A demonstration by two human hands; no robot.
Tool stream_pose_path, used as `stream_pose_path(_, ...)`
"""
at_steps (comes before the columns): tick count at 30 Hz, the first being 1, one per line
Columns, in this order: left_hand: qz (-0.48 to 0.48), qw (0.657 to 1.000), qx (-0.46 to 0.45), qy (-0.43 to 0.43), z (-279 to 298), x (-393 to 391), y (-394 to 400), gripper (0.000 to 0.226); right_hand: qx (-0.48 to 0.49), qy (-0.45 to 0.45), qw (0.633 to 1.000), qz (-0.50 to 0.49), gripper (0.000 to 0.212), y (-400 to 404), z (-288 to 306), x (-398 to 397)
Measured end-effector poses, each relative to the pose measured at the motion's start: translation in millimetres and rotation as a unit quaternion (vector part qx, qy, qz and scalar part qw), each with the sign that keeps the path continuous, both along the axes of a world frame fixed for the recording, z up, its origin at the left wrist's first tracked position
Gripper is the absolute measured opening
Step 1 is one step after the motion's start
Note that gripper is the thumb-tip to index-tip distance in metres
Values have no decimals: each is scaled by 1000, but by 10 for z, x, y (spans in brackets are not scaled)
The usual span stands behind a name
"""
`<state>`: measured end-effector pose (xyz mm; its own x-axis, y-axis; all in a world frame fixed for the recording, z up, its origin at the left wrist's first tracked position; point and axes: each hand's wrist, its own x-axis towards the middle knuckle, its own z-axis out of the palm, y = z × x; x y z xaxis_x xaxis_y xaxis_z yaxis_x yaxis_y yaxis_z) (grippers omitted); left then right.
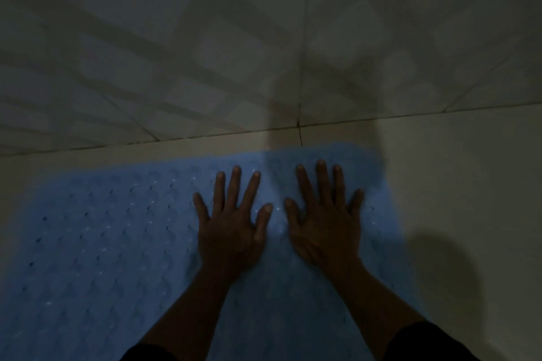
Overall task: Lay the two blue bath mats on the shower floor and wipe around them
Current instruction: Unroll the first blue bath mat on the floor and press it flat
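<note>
blue mat (117, 243) on tile floor (469, 184)

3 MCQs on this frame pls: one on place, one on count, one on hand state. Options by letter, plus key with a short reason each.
1. Where does the blue mat lie?
A. on the tiled floor beside the wall
B. hung on the wall
C. rolled up in a corner

2. How many mats are in view?
A. one
B. two
C. three

3. How are the left hand and right hand placed?
A. both flat on the mat, fingers spread
B. both clenched round a cloth
C. one lifted off the mat

Key: 1 A, the mat lies spread flat just short of the wall; 2 A, only one blue sheet shows; 3 A, both palms are down with straight fingers.
</note>
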<state>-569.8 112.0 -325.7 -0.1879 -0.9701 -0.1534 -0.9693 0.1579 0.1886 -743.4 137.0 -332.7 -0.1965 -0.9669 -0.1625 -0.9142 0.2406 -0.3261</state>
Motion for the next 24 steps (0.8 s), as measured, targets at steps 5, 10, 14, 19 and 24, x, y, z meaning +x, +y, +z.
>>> stream_pose_path(5,3,1000,4,-21,-24,-14,-33,66,6,9,1000,1,70,-18,10,-7)
stream_pose_path(10,5,1000,-8,-19,-63,-5,-22,65,-6,13,1000,-4,69,-17,-29,5)
stream_pose_path(14,4,1000,-17,-11,-70,-4,-3,64,-18,19,1000,-10,66,-7,-52,18)
stream_pose_path(19,13,1000,2,-18,-60,-12,-7,63,-30,14,999,-7,67,6,-58,5)
stream_pose_path(24,2,1000,0,15,94,-12,360,61,-17,-2,1000,-11,64,514,56,55)
